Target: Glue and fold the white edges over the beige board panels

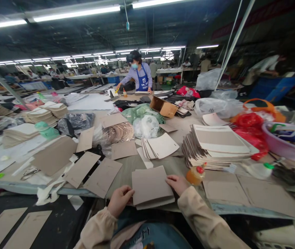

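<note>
Two overlapping grey-brown sheets [151,185] lie at the table's near edge, the lower one showing along the bottom and right. My left hand [122,200] pinches their left edge between thumb and fingers. At the right edge, my right hand [178,184] has its fingertips closed on the top sheet near its upper corner. Just right of that hand stands a glue bottle [195,175] with amber liquid and a red cap. White-faced panels [163,145] are fanned out behind the sheets.
A tall panel stack [218,141] stands right, beside a red bag [250,128] and purple basin [287,145]. More brown panels [103,176] lie left, near scissors [30,173]. Across the table stands a person in a blue apron [142,79]. An open cardboard box [164,107] sits mid-table.
</note>
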### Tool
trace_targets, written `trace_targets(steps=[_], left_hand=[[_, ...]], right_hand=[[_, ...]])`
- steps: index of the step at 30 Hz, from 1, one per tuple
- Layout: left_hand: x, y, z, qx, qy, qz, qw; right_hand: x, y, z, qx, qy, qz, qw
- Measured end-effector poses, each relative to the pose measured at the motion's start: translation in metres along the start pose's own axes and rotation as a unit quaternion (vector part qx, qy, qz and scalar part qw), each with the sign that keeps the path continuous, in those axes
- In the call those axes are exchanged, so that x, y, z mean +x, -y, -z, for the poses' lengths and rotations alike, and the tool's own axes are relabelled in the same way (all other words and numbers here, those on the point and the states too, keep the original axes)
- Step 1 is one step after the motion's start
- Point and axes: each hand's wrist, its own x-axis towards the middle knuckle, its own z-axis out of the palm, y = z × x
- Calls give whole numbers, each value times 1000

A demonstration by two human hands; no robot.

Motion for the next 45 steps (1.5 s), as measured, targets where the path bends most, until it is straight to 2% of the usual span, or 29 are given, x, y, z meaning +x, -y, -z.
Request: trace_targets(steps=[2, 4, 7, 9, 16, 26, 45], left_hand=[[9, 5, -1, 58, 5, -5, 998], [17, 7, -2, 160, 1, -14, 987], [22, 4, -3, 339, -17, -37, 940], [23, 2, -5, 400, -25, -47, 915], [25, -3, -11, 455, -24, -28, 890], [28, -15, -18, 510, 4, 1, 860], [32, -17, -18, 526, 20, -11, 850]], right_hand=[[3, 2, 1, -65, -9, 5, 998], [6, 3, -1, -122, -17, 5, 992], [8, 1, -6, -180, -18, -2, 984], [9, -2, -9, -202, -20, -11, 979], [18, -7, -9, -254, -6, -37, 966], [19, 5, -7, -312, 6, -39, 949], [25, 9, -5, -327, 5, -50, 944]])
